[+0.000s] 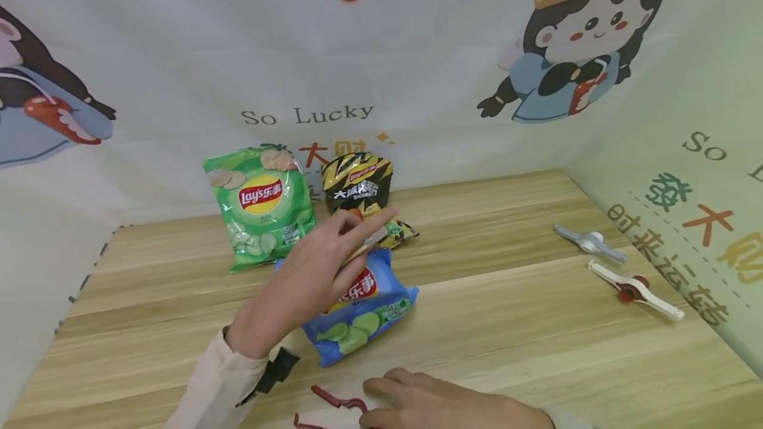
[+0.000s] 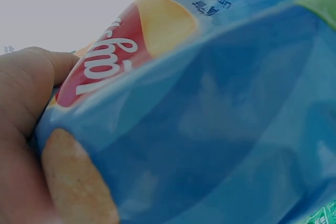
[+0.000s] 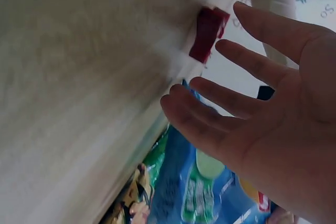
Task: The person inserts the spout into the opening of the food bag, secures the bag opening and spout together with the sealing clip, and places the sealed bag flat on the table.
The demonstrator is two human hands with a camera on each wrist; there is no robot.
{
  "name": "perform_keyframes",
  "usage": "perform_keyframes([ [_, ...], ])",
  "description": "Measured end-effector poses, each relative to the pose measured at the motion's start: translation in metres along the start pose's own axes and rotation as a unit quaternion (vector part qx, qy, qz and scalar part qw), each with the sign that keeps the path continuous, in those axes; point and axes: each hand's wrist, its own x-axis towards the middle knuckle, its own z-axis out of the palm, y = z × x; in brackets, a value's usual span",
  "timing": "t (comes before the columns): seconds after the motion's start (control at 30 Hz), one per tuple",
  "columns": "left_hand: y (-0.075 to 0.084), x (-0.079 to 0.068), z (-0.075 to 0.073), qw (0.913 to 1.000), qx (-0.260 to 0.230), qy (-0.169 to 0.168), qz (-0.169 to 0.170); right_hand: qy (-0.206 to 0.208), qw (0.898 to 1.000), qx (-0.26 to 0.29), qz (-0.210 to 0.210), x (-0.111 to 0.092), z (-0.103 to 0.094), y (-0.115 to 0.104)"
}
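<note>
A blue Lay's chip bag (image 1: 357, 333) lies on the table, its top end up under my left hand (image 1: 304, 277). In the left wrist view, the thumb (image 2: 26, 93) and fingers of that hand pinch the edge of the bag (image 2: 210, 103). From above, the left index finger stretches out past the bag's top, where a pale strip shows beneath it. Near the front edge, my right hand (image 1: 441, 402) is beside a red bag clip (image 1: 330, 397) with its arms spread apart. In the right wrist view, its fingers are loosely extended, with the red clip (image 3: 207, 35) beyond the fingertips.
A green Lay's bag (image 1: 262, 200) leans at the back left, and a black-and-yellow bag (image 1: 357, 181) stands behind the blue one. On the right lie a grey clip (image 1: 587, 242) and a white clip (image 1: 658, 303) with a red centre. Printed cloth walls surround the wooden table (image 1: 507, 323).
</note>
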Motion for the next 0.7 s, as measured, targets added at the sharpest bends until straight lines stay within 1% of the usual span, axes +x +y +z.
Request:
perform_keyframes([
  [0.13, 0.001, -0.001, -0.001, 0.9999, 0.002, -0.001, -0.013, 0.015, 0.998, -0.052, -0.022, 0.001, 0.01, 0.0],
  [0.27, 0.002, 0.0, -0.001, 0.9997, -0.009, 0.001, -0.024, 0.03, 0.996, -0.078, -0.027, 0.001, 0.013, 0.0],
  [0.4, 0.003, 0.0, -0.001, 0.9995, -0.012, 0.003, -0.03, 0.037, 0.996, -0.081, 0.001, 0.001, 0.012, -0.001],
  [0.53, 0.004, 0.0, 0.0, 0.9995, -0.016, 0.001, -0.027, 0.031, 0.996, -0.083, 0.033, 0.001, 0.009, 0.0],
  [0.7, 0.004, 0.001, 0.0, 0.9994, -0.027, 0.002, -0.023, 0.016, 0.995, -0.09, 0.034, 0.002, 0.005, 0.001],
])
